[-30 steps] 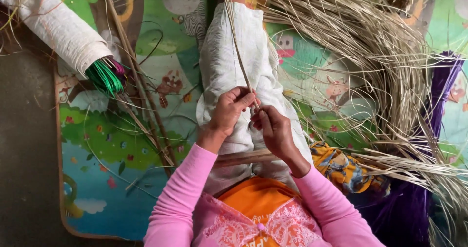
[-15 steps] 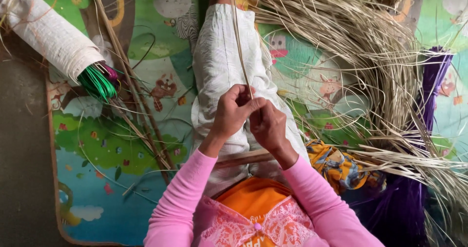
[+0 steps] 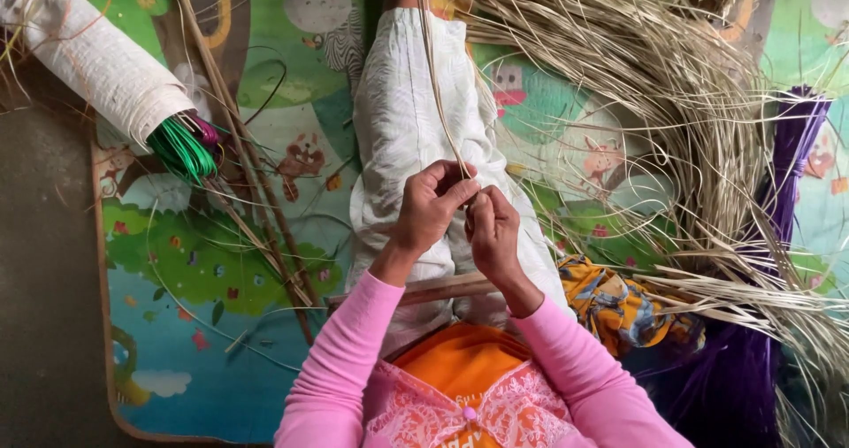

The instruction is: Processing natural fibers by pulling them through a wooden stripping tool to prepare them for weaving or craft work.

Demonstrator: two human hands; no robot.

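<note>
My left hand (image 3: 431,207) and my right hand (image 3: 493,234) meet over my white-trousered legs (image 3: 398,103). Both pinch the near end of a thin bundle of pale straw strands (image 3: 436,76) that runs straight up and away along my legs. The left thumb and fingers press on the strands from the left, and the right fingers close on them just below. Pink sleeves cover both forearms. A flat wooden stick (image 3: 442,289) lies across my lap under the wrists.
A big heap of loose pale straw (image 3: 672,103) spreads at the right over purple cloth (image 3: 796,165). A white roll with green and purple strands (image 3: 181,147) lies top left. Brown sticks (image 3: 256,209) cross the colourful play mat (image 3: 177,342). A patterned yellow cloth (image 3: 619,302) sits beside my right hip.
Both hands stay pinched on the strands and have shifted slightly; the right hand has slid a little lower beside the left. Nothing was let go.
</note>
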